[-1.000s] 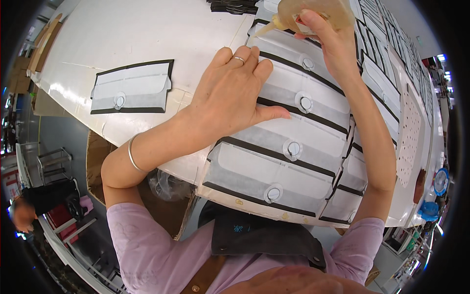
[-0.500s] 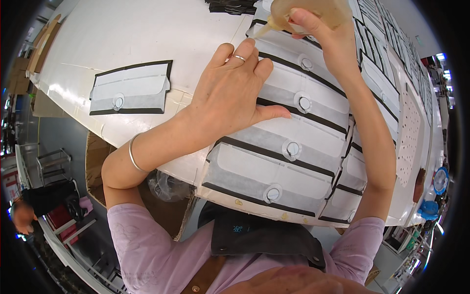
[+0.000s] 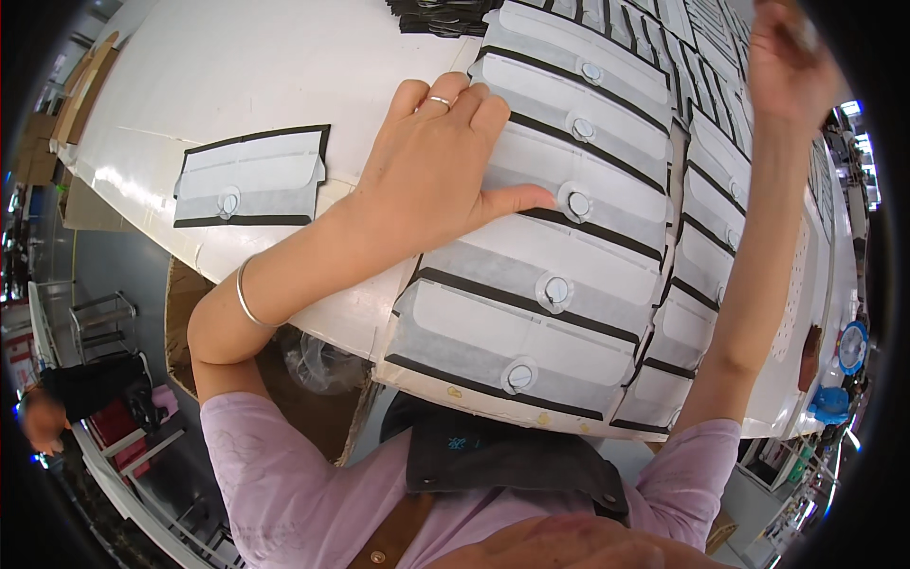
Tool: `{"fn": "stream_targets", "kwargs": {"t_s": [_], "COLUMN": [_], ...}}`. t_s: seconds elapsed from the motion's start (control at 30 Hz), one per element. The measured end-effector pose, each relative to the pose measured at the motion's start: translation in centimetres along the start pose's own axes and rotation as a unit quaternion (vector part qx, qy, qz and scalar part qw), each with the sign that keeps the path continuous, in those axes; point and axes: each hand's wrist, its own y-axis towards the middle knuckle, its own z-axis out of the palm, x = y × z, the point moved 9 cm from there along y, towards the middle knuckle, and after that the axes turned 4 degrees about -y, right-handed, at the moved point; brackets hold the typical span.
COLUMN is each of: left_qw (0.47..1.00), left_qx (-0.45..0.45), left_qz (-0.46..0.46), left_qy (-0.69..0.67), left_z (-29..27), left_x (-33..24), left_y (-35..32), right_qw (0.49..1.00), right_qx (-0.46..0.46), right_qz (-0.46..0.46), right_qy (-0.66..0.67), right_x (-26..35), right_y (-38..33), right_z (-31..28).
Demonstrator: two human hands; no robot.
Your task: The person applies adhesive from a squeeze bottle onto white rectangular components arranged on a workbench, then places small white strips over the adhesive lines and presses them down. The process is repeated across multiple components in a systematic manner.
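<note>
White fabric flap pieces with black edging and round metal snaps (image 3: 559, 237) lie overlapped in a column down the middle of the pale worktable (image 3: 237, 76), with more rows of them running off toward two o'clock. The left hand (image 3: 441, 171) lies flat on the upper part of this column, fingers held close together, ring finger banded, the thumb stretched out toward three o'clock so its tip stops just beside one snap (image 3: 576, 202). The right hand (image 3: 782, 57) has lifted away to the one o'clock corner since a second ago, when it was lower, holding a yellowish thing over the top pieces; it is now blurred, so its fingers cannot be read, though that application seems finished for the moment. At nine o'clock from the left hand, well apart, one single flap piece (image 3: 248, 177) lies alone. A silver bangle (image 3: 245, 299) circles the left wrist.
</note>
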Motion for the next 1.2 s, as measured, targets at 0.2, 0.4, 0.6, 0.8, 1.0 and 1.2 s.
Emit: {"fn": "stream_targets", "kwargs": {"t_s": [0.2, 0.4, 0.6, 0.8, 1.0, 1.2], "left_qw": [0.999, 0.995, 0.997, 0.996, 0.997, 0.998], "left_qx": [-0.047, -0.088, -0.079, -0.081, -0.068, -0.050], "left_qz": [0.022, 0.038, 0.028, 0.029, 0.025, 0.022], "left_qy": [-0.013, -0.007, -0.002, -0.001, 0.014, 0.026], "left_z": [1.1, 1.8, 2.5, 2.4, 2.7, 2.9], "left_x": [1.8, 2.5, 3.0, 2.8, 2.8, 2.7], "left_y": [2.7, 3.9, 4.3, 4.4, 4.5, 4.6], "right_qw": [0.950, 0.930, 0.930, 0.926, 0.933, 0.930], "right_qx": [0.103, 0.164, 0.174, 0.183, 0.181, 0.191], "right_qz": [0.158, 0.183, 0.182, 0.168, 0.153, 0.159], "right_qy": [-0.251, -0.273, -0.269, -0.283, -0.271, -0.271], "right_x": [-10.2, -13.1, -14.1, -14.3, -15.2, -15.6], "right_y": [-4.6, -6.1, -6.4, -5.8, -5.1, -5.0], "right_z": [-0.7, 0.7, 1.0, 1.2, 1.4, 1.5]}}
